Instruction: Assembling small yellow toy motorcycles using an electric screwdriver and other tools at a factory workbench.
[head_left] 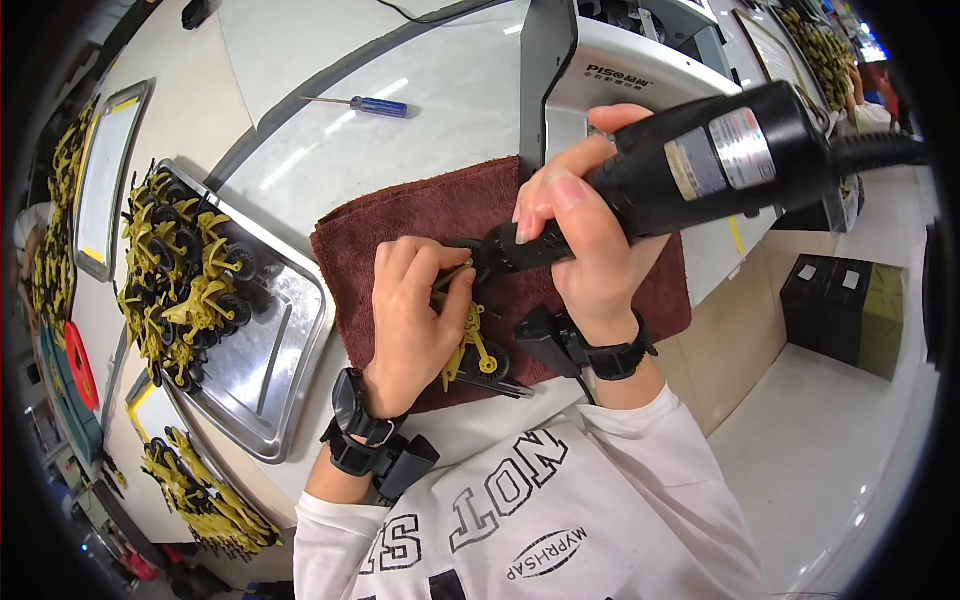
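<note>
My right hand [590, 220] is wrapped round a black electric screwdriver [655, 175], whose cord runs off to the right. The driver's nose points down left and meets a black wheel of a yellow toy motorbike [470, 350]. Pinched by the fingers of my left hand [410, 300], the toy lies on a folded brown cloth [420, 210]. Another black wheel [490, 362] shows at its near end. The driver's tip and the spot it touches are hidden. Beside the near wheel lies a thin metal tool [510, 388].
A metal tray [310, 365] heaped with yellow and black toy motorbikes [185, 270] stands on the left. A blue-handled screwdriver [378, 106] lies beyond the cloth. The white screw-feeding machine [620, 75] stands at the far right. Black boxes [845, 310] sit on the floor.
</note>
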